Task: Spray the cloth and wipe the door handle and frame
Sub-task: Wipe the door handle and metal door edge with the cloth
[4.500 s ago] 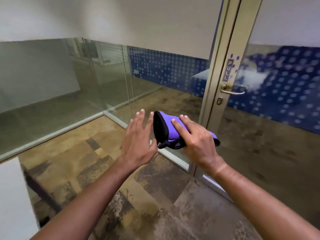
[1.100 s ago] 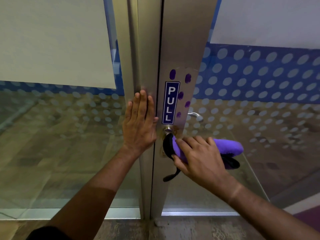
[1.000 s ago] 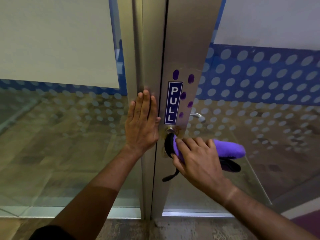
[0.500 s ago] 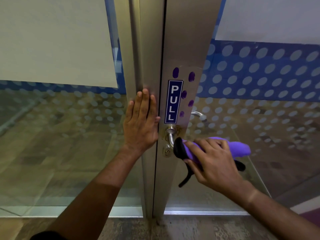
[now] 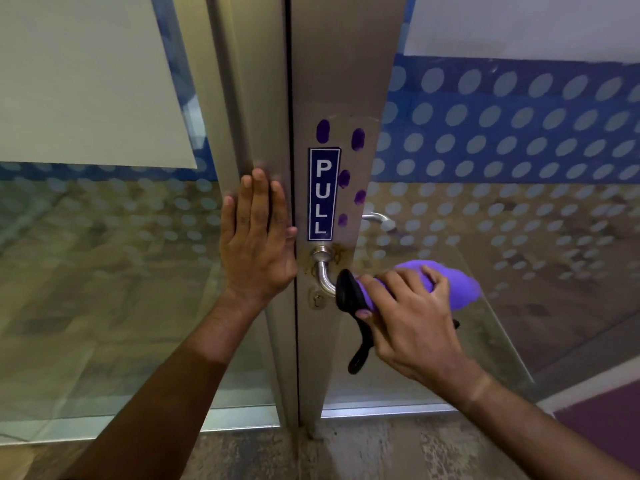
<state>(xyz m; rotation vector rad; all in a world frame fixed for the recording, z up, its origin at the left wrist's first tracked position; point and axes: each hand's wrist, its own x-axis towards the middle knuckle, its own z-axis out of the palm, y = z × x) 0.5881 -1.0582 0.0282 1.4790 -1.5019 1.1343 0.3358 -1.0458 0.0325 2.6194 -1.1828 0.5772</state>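
A purple cloth with black trim (image 5: pixel 450 282) is wrapped over the lever of the silver door handle (image 5: pixel 323 271). My right hand (image 5: pixel 412 320) grips the cloth around the lever, so most of the lever is hidden; only its round base and bend show. The metal door frame (image 5: pixel 332 81) carries a blue PULL sign (image 5: pixel 323 194) and purple finger marks (image 5: pixel 357 139). My left hand (image 5: pixel 258 237) lies flat with straight fingers against the fixed frame post (image 5: pixel 249 98), just left of the door gap. No spray bottle is in view.
A keyhole (image 5: pixel 317 300) sits below the handle base. Glass panels with blue dotted film (image 5: pixel 519 116) flank the frame on both sides. A second lever (image 5: pixel 379 220) shows through the glass on the far side. Patterned carpet (image 5: pixel 381 452) lies underfoot.
Since 4.5 s ago I have come right up to the door. Over the last second my right hand slid the cloth rightwards along the lever, uncovering the handle's base. The left hand stayed flat.
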